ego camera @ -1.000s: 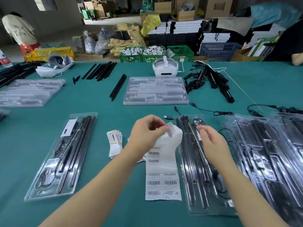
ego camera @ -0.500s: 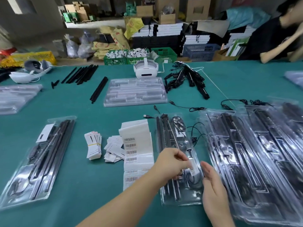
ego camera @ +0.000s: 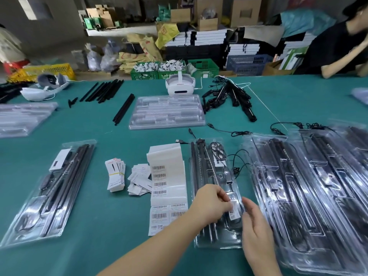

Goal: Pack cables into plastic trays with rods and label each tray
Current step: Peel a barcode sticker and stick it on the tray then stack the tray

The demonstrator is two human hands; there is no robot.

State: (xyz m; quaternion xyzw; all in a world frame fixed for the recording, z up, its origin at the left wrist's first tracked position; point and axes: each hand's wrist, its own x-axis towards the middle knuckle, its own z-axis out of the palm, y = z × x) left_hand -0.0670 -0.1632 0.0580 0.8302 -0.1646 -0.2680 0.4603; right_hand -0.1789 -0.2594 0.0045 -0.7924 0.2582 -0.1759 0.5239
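Tray [ego camera: 201, 243] holds rods [ego camera: 200, 162] and cable [ego camera: 218, 151]; left hand [ego camera: 211, 204] pinches label [ego camera: 232, 208] on it, right hand [ego camera: 253, 220] relaxed, holding nothing.

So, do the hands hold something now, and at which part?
The left hand pinches a small barcode label at its upper edge, over the packed tray. The right hand holds nothing.

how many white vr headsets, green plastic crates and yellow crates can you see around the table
white VR headsets: 2
green plastic crates: 3
yellow plastic crates: 1
total: 6
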